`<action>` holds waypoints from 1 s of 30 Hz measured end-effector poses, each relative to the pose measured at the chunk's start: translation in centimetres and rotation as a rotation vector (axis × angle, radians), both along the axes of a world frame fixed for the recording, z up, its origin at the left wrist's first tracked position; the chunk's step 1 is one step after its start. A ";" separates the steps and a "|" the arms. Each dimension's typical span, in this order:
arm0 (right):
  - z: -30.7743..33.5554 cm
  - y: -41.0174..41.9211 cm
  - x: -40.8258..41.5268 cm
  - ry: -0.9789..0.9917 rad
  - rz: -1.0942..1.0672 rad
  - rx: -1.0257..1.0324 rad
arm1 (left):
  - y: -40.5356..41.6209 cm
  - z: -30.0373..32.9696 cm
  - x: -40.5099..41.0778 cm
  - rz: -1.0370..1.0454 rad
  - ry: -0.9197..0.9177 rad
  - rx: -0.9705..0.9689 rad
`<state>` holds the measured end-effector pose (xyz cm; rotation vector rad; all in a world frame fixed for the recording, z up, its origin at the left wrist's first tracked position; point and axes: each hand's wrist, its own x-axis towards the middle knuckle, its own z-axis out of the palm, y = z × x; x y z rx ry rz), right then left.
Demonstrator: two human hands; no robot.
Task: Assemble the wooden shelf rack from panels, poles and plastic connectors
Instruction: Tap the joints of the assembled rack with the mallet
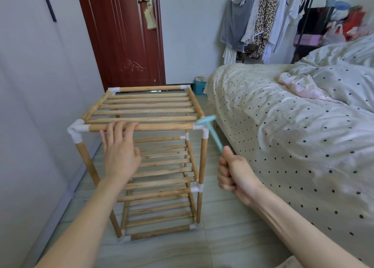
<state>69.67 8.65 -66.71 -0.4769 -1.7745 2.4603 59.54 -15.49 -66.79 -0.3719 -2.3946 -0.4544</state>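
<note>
Pale floor tiles (222,217) carry the shelf rack (147,158), which stands upright between a grey wall and a bed (283,126) with a dotted cover; a dark red door (125,34) is behind the rack and hanging clothes (261,18) are beyond the bed. The rack looks nearly finished: three slatted panels sit on their poles, with white plastic connectors at the corners. The left hand (119,148) rests on the top front pole (162,127), fingers laid straight over it, steadying the frame. The right hand (232,172) has its grip clenched round the handle of a small light-blue hammer (210,130), whose head is at the top front connector (201,129) on the bed side. What remains, I judge, is tapping joints tight. No brand, label or writing can be read.
</note>
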 end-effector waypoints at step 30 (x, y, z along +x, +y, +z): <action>1.6 1.3 -1.1 0.014 -0.387 -0.247 | 0.7 -0.4 0.1 0.023 -0.007 0.010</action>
